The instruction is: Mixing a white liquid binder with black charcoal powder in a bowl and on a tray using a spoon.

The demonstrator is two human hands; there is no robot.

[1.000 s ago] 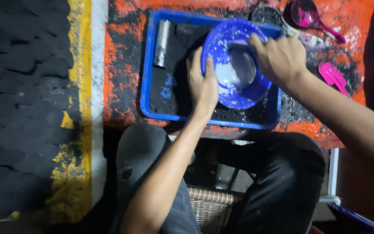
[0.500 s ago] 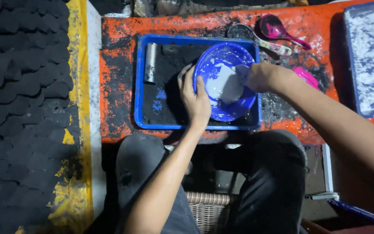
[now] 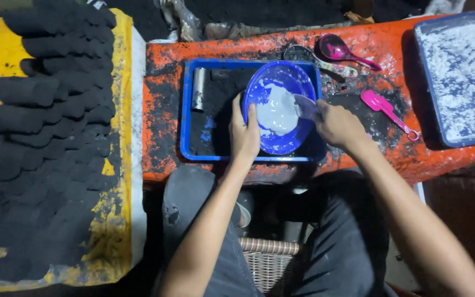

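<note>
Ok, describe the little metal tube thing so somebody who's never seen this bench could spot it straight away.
Start at the orange bench and find the blue tray full of black powder. The metal cylinder lies along the tray's left wall, left of the blue bowl that the left hand steadies. It is the only shiny silver thing in the tray.

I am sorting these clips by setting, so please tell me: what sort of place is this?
Probably a small hand workshop for charcoal briquettes. Rows of black pressed cylinders lie on a yellow board, black powder fills the blue tray on a stained orange bench, and a blue bowl holds white paste.
</note>
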